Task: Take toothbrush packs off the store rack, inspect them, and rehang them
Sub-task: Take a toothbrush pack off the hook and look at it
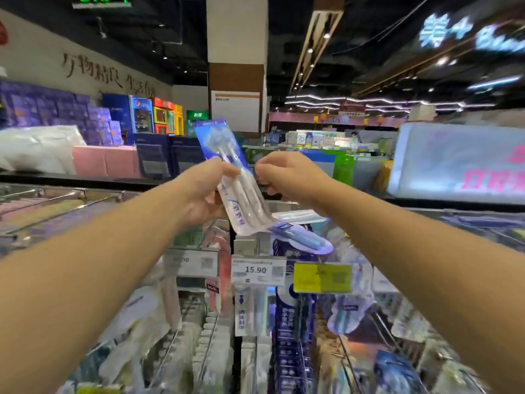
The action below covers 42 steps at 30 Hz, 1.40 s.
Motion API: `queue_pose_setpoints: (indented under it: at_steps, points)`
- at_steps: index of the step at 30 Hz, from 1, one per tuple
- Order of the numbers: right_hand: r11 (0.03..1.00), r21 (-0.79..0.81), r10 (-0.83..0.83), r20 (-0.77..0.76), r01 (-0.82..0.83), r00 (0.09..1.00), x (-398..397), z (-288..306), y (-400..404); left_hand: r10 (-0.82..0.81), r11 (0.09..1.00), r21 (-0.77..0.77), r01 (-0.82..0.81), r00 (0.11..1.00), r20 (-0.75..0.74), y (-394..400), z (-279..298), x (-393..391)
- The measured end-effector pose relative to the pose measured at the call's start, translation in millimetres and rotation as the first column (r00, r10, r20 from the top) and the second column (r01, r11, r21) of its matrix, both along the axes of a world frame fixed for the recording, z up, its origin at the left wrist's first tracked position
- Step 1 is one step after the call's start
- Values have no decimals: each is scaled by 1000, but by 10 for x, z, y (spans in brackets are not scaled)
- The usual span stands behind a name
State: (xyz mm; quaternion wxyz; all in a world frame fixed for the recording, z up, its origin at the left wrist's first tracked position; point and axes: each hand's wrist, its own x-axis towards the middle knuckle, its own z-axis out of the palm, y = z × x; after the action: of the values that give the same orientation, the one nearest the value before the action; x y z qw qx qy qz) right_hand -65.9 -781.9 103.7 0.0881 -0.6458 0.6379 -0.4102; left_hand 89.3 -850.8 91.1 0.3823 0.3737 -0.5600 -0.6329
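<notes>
A clear toothbrush pack point(238, 191) with a blue top, brushes sealed inside, is held tilted above the rack point(199, 322). The left hand point(204, 191) grips its middle; the right hand point(284, 174), fingers curled, pinches its right edge. Below, more packs hang behind a price tag point(258, 271) and a yellow tag point(322, 277).

Two hands are raised, the left hand point(205, 191) and the right hand point(287, 173), with one toothbrush pack point(237, 189) between them. Three price tags front the rack: two white tags point(191, 262) point(258, 271) and one yellow tag point(322, 277). The packs hanging on the rack are too blurred to count.
</notes>
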Motion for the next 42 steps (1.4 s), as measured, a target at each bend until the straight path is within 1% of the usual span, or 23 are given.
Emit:
queue_pose_setpoints:
  at_steps: [1, 3, 4, 5, 7, 9, 13, 21, 25, 27, 28, 30, 32, 34, 37, 40, 42]
  points:
    - [998, 37, -41, -114, 46, 993, -97, -11, 36, 3, 1000, 7, -3, 1000, -5, 15, -17, -16]
    - [973, 166, -90, -357, 158, 930, -276, -66, 107, 24, 1000, 6, -24, 1000, 9, 43, -43, -30]
    - [951, 235, -83, -433, 202, 897, -343, -107, 132, 32, 999, 3, -32, 999, 19, 46, -53, -27]
    - [928, 293, -67, -473, 229, 879, -391, -152, 157, 31, 999, 8, -31, 999, 25, 43, -65, -21]
    - [901, 351, -57, -485, 254, 873, -436, -242, 180, 12, 999, 47, -12, 1000, 11, 59, -77, 2]
    - [891, 363, -73, -480, 274, 874, -446, -320, 181, -4, 997, 79, 6, 1000, -28, 102, -68, 29]
    - [872, 380, -72, -525, 309, 848, -399, -406, 125, -10, 995, 103, 19, 996, -87, 136, -58, 82]
    - [859, 410, -117, -426, 306, 897, -364, -409, 97, 29, 990, 142, -7, 988, -154, 148, -80, 172]
    - [864, 410, -120, -397, 293, 910, -339, -417, 102, 35, 988, 152, -12, 988, -151, 165, -80, 198]
    - [870, 401, -139, -356, 286, 924, -329, -410, 110, 39, 988, 151, -17, 989, -143, 158, -85, 207]
    - [875, 399, -154, -308, 275, 939, -329, -404, 114, 39, 988, 151, -18, 989, -142, 160, -85, 212]
    - [878, 424, -172, -158, 224, 972, -331, -379, 124, 45, 989, 149, -23, 989, -144, 157, -89, 213]
    - [874, 461, -190, 37, 152, 981, -332, -356, 136, 58, 989, 140, -39, 989, -137, 168, -87, 202]
    - [874, 477, -211, 214, 86, 954, -326, -341, 151, 79, 990, 127, -62, 988, -135, 172, -90, 188]
    - [895, 445, -226, 402, 26, 887, -291, -304, 185, 108, 987, 136, -89, 984, -140, 210, -92, 159]
    - [934, 358, -196, 506, 2, 840, -177, -231, 268, 137, 981, 155, -113, 979, -150, 204, -96, 90]
    - [965, 262, -132, 520, -11, 844, -69, -182, 315, 142, 982, 146, -118, 976, -166, 190, -90, 19]
